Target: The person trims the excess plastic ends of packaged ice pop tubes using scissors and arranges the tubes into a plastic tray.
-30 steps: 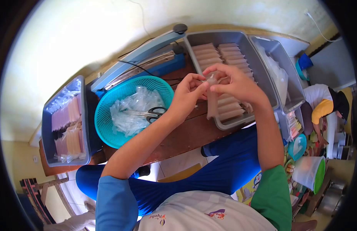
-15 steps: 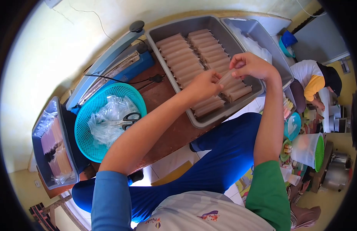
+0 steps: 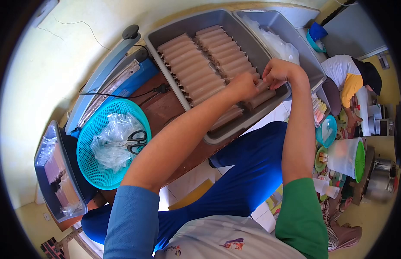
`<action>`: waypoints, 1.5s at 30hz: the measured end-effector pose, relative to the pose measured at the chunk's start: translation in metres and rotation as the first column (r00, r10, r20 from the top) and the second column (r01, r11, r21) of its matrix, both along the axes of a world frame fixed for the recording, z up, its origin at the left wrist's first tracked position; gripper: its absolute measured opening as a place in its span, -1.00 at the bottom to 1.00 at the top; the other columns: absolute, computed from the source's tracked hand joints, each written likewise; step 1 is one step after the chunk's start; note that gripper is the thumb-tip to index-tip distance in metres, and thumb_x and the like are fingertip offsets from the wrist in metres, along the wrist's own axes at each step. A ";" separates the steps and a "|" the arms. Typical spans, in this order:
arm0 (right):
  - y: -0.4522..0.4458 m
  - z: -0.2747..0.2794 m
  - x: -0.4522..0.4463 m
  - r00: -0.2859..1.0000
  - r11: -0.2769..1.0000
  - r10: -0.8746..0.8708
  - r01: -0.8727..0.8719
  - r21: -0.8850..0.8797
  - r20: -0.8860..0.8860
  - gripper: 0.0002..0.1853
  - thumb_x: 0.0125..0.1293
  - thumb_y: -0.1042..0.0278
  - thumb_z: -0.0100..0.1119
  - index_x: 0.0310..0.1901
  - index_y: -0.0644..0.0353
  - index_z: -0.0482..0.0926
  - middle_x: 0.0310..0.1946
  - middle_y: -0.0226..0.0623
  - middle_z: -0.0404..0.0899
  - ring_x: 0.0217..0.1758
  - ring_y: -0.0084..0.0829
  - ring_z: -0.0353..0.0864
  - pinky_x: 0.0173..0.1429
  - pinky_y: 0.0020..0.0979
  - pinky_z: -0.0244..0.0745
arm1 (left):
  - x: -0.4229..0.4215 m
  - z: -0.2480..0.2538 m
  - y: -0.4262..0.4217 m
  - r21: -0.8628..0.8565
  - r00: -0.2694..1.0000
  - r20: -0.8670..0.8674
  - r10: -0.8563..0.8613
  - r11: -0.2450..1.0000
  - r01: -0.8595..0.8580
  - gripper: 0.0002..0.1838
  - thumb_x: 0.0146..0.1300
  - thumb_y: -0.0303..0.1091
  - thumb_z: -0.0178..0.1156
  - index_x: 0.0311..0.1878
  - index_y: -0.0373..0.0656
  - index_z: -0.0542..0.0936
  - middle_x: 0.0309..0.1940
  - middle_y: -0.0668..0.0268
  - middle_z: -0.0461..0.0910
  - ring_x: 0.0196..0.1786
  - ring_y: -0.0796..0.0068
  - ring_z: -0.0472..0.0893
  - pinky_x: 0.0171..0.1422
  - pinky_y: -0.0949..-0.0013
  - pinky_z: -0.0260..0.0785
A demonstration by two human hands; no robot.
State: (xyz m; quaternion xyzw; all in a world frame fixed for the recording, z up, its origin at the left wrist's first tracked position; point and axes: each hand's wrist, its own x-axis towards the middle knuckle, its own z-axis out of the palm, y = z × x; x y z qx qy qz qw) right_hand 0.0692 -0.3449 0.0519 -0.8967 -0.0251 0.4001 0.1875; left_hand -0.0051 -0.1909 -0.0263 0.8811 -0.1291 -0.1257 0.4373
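Two rows of pale brown filled plastic tubes lie in a large grey tray. Over the tray's right part, my left hand pinches one end of a brown tube. My right hand has its fingers closed at the other end of that same tube, close to my left hand. Below both hands, more tubes rest near the tray's right edge. My fingers partly hide the held tube.
A turquoise basket holds clear plastic and scissors. Behind it stands a blue sealer. A dark bin is at left, another grey tray at right. A person bends at far right.
The view has shifted toward the right, showing more of the large tray. Both hands have moved from holding a tube upright to holding one low over the tray's right part.
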 end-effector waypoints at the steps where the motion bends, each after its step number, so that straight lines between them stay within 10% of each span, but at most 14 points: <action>1: -0.001 0.000 -0.001 1.000 1.000 -0.014 0.014 0.004 -0.001 -0.74 0.14 0.51 0.26 -0.11 0.38 0.59 -0.30 -0.10 0.66 -0.34 -0.26 0.74 -0.26 -0.36 0.69 | 0.000 -0.002 -0.002 -0.014 1.000 -0.003 0.016 1.000 -0.016 -0.63 0.11 -0.27 0.35 0.01 -0.11 0.67 -0.14 0.08 0.68 -0.03 0.13 0.65 0.06 0.20 0.47; 45: 0.020 -0.004 -0.004 0.999 0.984 0.040 -0.034 -0.177 0.031 -0.38 0.29 -0.13 0.20 -0.14 0.48 0.61 -0.21 -0.17 0.67 -0.35 -0.37 0.67 -0.28 -0.37 0.62 | -0.004 -0.010 0.008 -0.011 0.977 0.184 -0.107 0.994 0.111 -0.72 0.02 -0.33 0.40 -0.16 -0.17 0.71 -0.34 0.09 0.69 -0.19 0.15 0.68 -0.02 0.18 0.50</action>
